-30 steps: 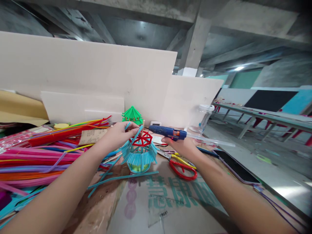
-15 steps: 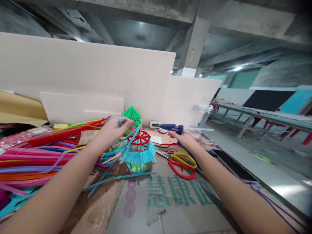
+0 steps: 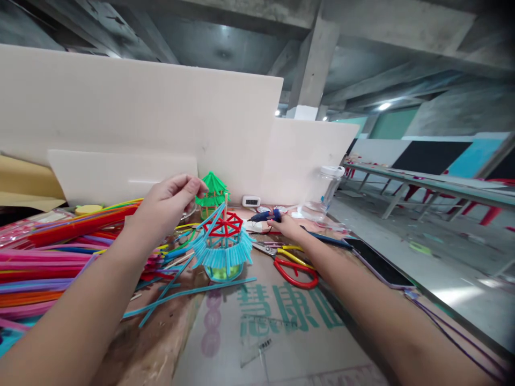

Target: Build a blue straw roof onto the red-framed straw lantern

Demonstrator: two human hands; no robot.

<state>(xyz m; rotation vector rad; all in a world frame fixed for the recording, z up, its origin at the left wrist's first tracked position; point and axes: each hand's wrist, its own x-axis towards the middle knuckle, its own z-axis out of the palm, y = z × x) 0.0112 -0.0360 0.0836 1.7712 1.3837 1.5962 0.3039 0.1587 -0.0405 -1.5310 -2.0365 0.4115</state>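
Your left hand (image 3: 167, 203) has lifted off the blue straw pavilion (image 3: 222, 241), fingertips pinched together; contents unclear. Your right hand (image 3: 287, 228) has lowered the glue gun (image 3: 265, 216) to the table, still gripping it.

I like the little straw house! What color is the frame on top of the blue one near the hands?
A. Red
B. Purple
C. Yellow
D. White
A. The blue straw house carries a red frame on top, just beside the raised left hand; the right hand rests farther back by the glue gun.
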